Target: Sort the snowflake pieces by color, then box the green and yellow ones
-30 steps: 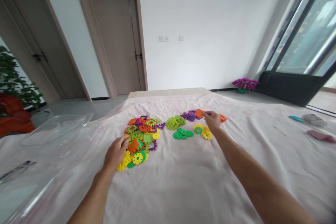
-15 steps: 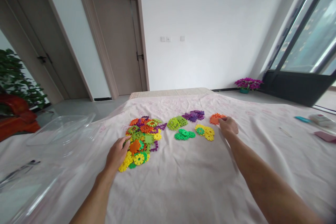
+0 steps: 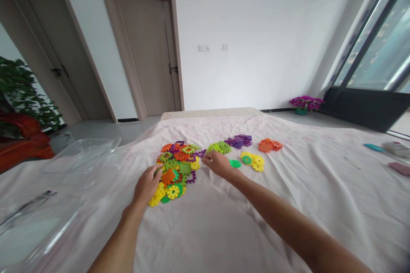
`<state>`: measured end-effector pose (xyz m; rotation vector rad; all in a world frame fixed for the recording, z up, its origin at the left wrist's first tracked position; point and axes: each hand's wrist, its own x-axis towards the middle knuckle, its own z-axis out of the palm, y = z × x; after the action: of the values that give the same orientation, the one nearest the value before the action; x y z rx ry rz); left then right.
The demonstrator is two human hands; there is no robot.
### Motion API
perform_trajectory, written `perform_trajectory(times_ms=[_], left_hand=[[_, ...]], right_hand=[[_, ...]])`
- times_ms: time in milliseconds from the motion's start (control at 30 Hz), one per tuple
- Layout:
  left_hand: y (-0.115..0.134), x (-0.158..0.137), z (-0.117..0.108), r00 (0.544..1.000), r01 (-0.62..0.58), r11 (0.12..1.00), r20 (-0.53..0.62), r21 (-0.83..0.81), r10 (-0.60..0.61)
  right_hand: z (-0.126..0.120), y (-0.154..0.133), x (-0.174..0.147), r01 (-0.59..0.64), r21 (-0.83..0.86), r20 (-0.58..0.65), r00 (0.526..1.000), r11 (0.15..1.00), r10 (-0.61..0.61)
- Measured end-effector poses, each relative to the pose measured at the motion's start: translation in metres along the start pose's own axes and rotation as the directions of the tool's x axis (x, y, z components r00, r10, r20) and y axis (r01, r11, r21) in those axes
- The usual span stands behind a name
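A mixed pile of plastic interlocking pieces, squares and notched discs in orange, green, purple and yellow, lies on the cloth. Against its left edge rests my left hand, fingers loosely apart, with no piece seen lifted in it. My right hand is just right of the pile, fingers slightly bent and nothing visible in them. It partly covers the dark green discs. Behind it are light green pieces and purple pieces. Yellow discs with a green one and orange pieces form groups farther right.
Clear plastic containers stand at the left, with a dark thin object near them. A blue item, a white pack and a pink item lie at the right. The pale cloth is wrinkled.
My right hand has left the orange pieces and moved left to beside the mixed pile, now over the dark green discs. The orange pieces stay behind. My left hand keeps its place.
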<state>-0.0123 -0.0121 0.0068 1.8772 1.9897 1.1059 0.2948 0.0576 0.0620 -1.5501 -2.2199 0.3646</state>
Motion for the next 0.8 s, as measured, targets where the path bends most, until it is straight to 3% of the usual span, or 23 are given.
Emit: perform_trajectory(times_ms=[133,367,533,667,800], left_hand=[[-0.001,0.0,0.0,1.0,0.0,1.0,0.007,0.0,0.0],[0.001,0.0,-0.001,1.0,0.013,1.0,0.006,0.006,-0.013],[0.001,0.0,0.0,1.0,0.01,1.0,-0.004,0.003,-0.01],[0.0,0.0,0.0,1.0,0.004,1.0,0.0,-0.002,-0.004],[0.001,0.0,-0.001,1.0,0.005,1.0,0.009,-0.002,-0.005]], right_hand=[[0.02,-0.021,-0.005,-0.07,-0.062,0.025,0.997,0.996,0.071],[0.032,-0.023,-0.007,-0.155,0.019,-0.031,0.987,0.988,0.156],[0.036,-0.022,-0.014,-0.122,0.078,-0.095,0.987,0.989,0.129],[0.025,-0.019,-0.014,-0.101,0.128,-0.168,0.978,0.987,0.122],[-0.006,0.003,-0.005,-0.212,0.112,-0.214,0.949,0.971,0.231]])
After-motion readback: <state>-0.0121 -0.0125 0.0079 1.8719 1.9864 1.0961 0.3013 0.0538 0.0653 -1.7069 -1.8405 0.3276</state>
